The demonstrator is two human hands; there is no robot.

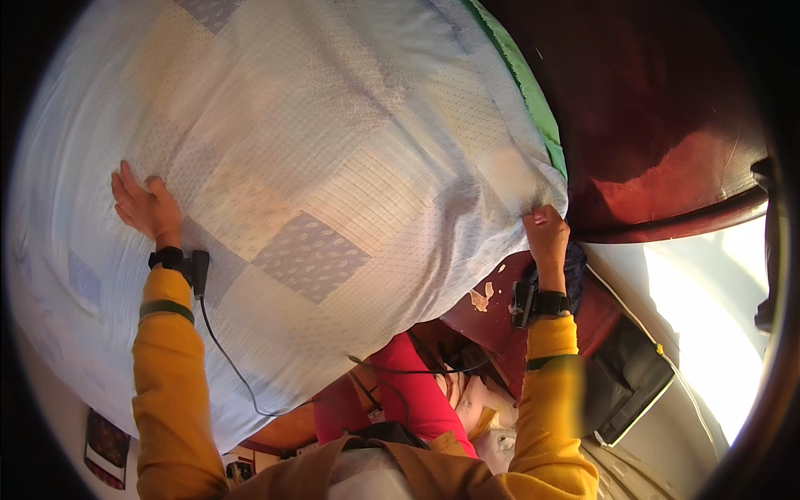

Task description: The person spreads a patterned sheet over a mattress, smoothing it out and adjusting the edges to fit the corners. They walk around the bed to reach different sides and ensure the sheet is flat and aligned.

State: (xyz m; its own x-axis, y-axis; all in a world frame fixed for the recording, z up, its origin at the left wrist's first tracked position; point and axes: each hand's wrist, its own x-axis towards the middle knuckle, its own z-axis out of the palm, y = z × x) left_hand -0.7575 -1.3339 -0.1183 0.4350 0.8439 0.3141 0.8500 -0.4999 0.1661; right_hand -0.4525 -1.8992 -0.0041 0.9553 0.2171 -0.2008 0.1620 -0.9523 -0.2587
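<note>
A large pale patchwork bed cover (333, 167) in white, cream and blue-grey squares spreads across most of the view. On its left part lies my left hand (148, 204), fingers apart, holding nothing. At the cover's right corner, my right hand (546, 229) is closed, its fingers pinching the fabric edge. Along the far right side of the cover shows a bright green strip (533, 108), which looks like its lining or a layer beneath. Wrinkles run through the cloth toward the right hand.
A dark red, glossy padded surface (658, 150) lies beyond the right edge. Below the right hand is a red worn surface (483, 304) with peeled patches. A black flat case (625, 383) stands at lower right. Black cables (225, 342) run from my wrist straps.
</note>
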